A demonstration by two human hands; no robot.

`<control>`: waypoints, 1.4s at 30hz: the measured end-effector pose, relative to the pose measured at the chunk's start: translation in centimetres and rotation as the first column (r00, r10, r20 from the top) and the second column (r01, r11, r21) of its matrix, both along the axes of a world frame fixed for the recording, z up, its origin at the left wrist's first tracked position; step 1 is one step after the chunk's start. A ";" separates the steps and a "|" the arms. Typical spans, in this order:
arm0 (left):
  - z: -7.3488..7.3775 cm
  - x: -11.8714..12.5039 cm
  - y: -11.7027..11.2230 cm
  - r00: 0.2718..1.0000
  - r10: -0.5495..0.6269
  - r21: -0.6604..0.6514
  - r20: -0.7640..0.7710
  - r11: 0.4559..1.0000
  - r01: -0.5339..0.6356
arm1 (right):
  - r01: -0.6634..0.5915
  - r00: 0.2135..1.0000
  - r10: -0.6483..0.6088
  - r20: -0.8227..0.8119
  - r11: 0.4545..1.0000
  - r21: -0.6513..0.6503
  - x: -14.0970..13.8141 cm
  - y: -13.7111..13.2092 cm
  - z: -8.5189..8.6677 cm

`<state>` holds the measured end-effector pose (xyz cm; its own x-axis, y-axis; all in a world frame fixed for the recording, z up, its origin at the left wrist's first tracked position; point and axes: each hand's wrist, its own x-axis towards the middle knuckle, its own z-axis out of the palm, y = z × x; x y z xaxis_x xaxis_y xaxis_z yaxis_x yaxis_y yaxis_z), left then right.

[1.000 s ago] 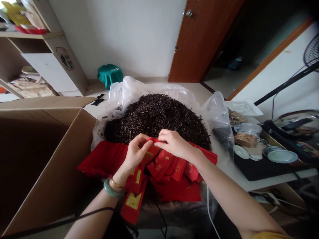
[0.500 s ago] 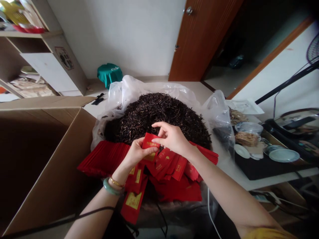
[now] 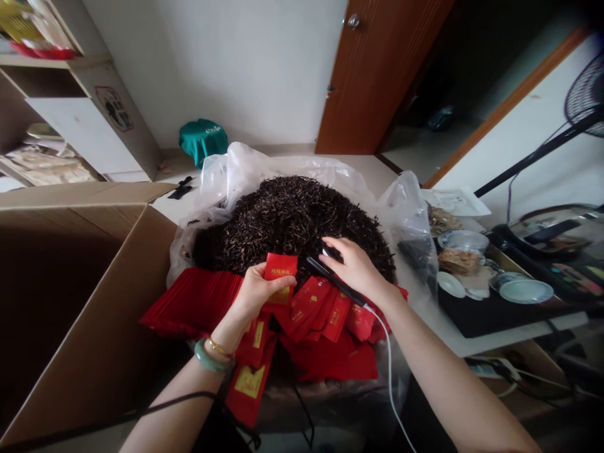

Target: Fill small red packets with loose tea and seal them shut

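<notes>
My left hand (image 3: pixel 258 290) pinches a small red packet (image 3: pixel 281 267) with gold lettering, held upright between thumb and fingers. My right hand (image 3: pixel 352 267) grips a black corded flat iron (image 3: pixel 343 288), whose two arms stand apart at the tip, pointing toward the packet without touching it. A white cord trails from its lower end. Behind both hands rises a heap of dark, twisted tea leaves (image 3: pixel 292 211) in a clear plastic bag (image 3: pixel 245 167). Below the hands lie several loose red packets (image 3: pixel 325 308), and a tight row of them (image 3: pixel 193 302) stands at the left.
An open cardboard box (image 3: pixel 155 245) stands close on the left. To the right, a black tray (image 3: pixel 472 314) carries lidded tubs (image 3: pixel 526 290) and small dishes. A teal-covered bin (image 3: pixel 202 139) sits by the wall. A black cable (image 3: pixel 189 396) crosses my left forearm.
My right hand has let go of the packet's top edge, moved right and taken hold of the black flat iron. The left hand still holds the packet, with little movement.
</notes>
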<state>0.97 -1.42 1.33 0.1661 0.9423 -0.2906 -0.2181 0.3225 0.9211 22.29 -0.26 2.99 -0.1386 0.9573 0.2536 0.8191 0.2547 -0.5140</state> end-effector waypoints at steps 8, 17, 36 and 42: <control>-0.6 0.2 0.0 0.999 0.046 0.007 -0.021 0.999 -0.045 | 0.197 0.850 -0.089 0.520 0.968 -0.156 0.0 -1.9 -2.3; -0.1 0.4 -0.4 0.999 -0.009 0.008 -0.037 1.000 0.009 | -0.038 0.988 0.007 -0.157 0.980 -0.196 2.8 -2.0 1.2; 0.4 0.8 -1.6 0.978 -0.187 -0.012 -0.088 0.982 0.187 | -0.220 0.940 0.145 -0.310 0.950 -0.222 -2.1 -3.3 3.1; 0.1 0.7 -1.6 0.972 -0.200 -0.008 -0.127 0.980 0.201 | -0.201 0.943 0.131 -0.307 0.957 -0.210 -2.1 -3.4 2.8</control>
